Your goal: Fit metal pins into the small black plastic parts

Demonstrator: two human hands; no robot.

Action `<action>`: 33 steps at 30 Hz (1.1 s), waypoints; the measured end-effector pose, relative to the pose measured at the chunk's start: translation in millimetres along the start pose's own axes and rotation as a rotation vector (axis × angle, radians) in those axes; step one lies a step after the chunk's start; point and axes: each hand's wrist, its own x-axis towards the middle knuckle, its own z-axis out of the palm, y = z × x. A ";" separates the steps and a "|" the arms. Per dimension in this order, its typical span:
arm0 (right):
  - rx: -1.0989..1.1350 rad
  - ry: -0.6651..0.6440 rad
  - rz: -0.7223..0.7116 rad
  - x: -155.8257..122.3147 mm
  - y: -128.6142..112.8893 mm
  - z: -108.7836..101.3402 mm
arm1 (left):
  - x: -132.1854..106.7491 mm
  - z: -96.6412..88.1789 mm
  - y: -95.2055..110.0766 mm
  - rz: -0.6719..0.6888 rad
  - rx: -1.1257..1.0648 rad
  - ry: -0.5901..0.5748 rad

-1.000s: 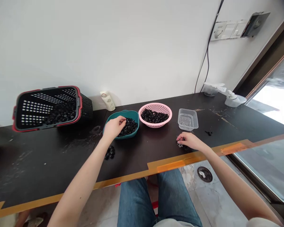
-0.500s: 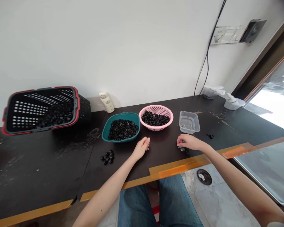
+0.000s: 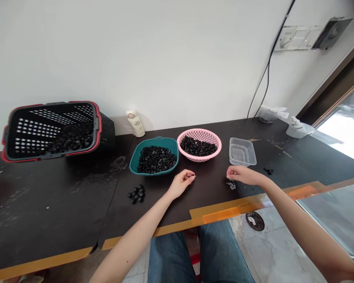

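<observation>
My left hand [image 3: 182,182] hovers over the dark table [image 3: 61,196], just in front of the teal bowl [image 3: 135,159] of small black parts. Its fingers pinch one small black part [image 3: 192,175]. My right hand [image 3: 242,174] is closed in a pinch a little to the right, above a small heap of thin metal pins [image 3: 231,184]; what it pinches is too small to make out. Behind the hands stand a pink basket [image 3: 214,140] of black parts and a clear plastic tub [image 3: 242,151]. A small cluster of black parts [image 3: 136,193] lies on the table to my left.
A black crate with a red rim [image 3: 51,129] lies tipped on its side at the back left, black parts inside. A small white bottle [image 3: 136,122] leans on the wall. At the back right sit a white dispenser [image 3: 297,126] and a cup. Loose black bits [image 3: 268,171] lie right of the tub.
My left hand came out of the teal bowl and moved right toward the middle with a black part pinched. My right hand lifted slightly off the pin heap. The view shifted a little.
</observation>
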 end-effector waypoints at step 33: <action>0.340 0.417 -0.521 66.7 -83.3 96.7 | -4.1 4.8 7.9 -0.113 -0.552 0.151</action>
